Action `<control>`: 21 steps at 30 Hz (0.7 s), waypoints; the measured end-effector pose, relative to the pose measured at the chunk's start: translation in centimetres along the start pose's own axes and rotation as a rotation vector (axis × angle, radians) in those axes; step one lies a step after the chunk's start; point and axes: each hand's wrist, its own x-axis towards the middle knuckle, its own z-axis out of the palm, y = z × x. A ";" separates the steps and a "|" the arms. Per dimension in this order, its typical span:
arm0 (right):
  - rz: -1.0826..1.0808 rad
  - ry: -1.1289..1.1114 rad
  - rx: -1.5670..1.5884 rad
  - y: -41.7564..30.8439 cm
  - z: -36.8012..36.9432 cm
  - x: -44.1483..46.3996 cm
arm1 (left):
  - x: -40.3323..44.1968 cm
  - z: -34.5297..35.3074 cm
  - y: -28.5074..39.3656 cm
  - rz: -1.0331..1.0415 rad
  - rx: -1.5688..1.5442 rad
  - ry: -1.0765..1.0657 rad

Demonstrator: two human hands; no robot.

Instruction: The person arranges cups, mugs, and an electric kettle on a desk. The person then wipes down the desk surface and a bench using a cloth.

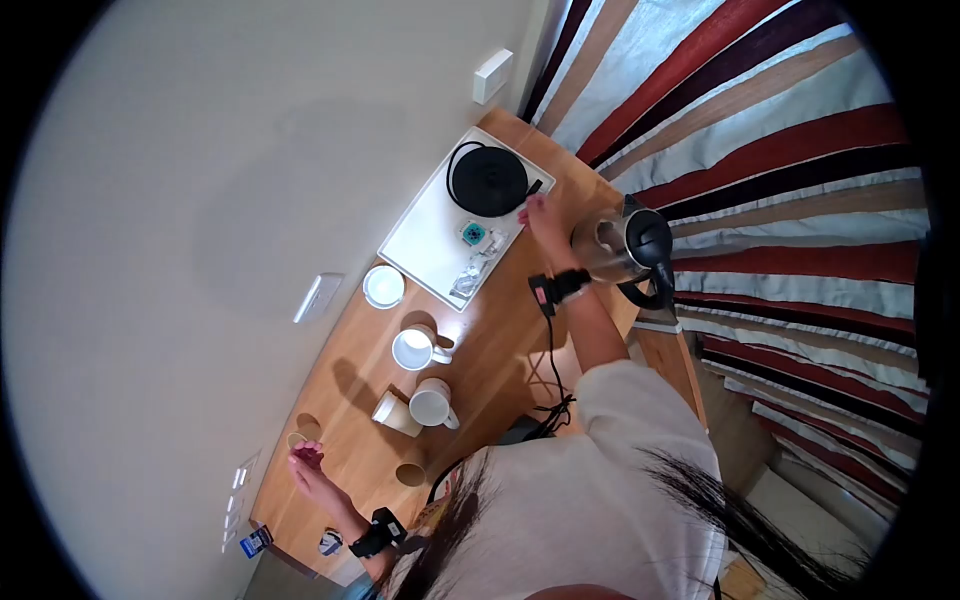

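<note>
At the right rim of the white tray [425, 255], my right hand [540, 215] has its fingers curled against the edge, just below a small black tab. On the tray lie a round black kettle base [488, 182] with a looped cord, a white packet with a teal label [473, 234] and a clear crinkled wrapper [470, 275]. An electric kettle [610, 245] with black lid and handle stands beside my right forearm. At the far left of the table, my left hand [308, 468] is closed around a small cup [295, 439], mostly hidden by the fingers.
A white bowl [384, 287] sits below the tray. Two white mugs [413, 349] and a cream cup [397, 413] stand mid-table, with a brown cup [410, 472] near my body. Black cables [552, 400] hang by the front edge. A wall and striped curtains [800, 200] border the table.
</note>
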 end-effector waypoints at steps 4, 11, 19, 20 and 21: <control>-0.760 0.507 -0.469 -11.2 -5.3 -11.6 | 0.1 1.7 -0.6 -0.034 -0.007 -0.009; -0.379 0.628 -0.974 -6.7 -15.8 -14.3 | 0.2 1.7 0.0 -0.033 -0.087 -0.030; -0.292 0.509 -0.855 -7.4 -15.1 -14.4 | 0.1 1.6 -0.4 0.001 -0.052 -0.015; -0.295 0.509 -0.841 -7.4 -15.1 -14.5 | -0.1 1.5 -0.5 0.005 -0.049 -0.019; -0.300 0.506 -0.827 -7.6 -15.1 -14.5 | -0.2 1.2 -0.6 0.003 -0.054 -0.008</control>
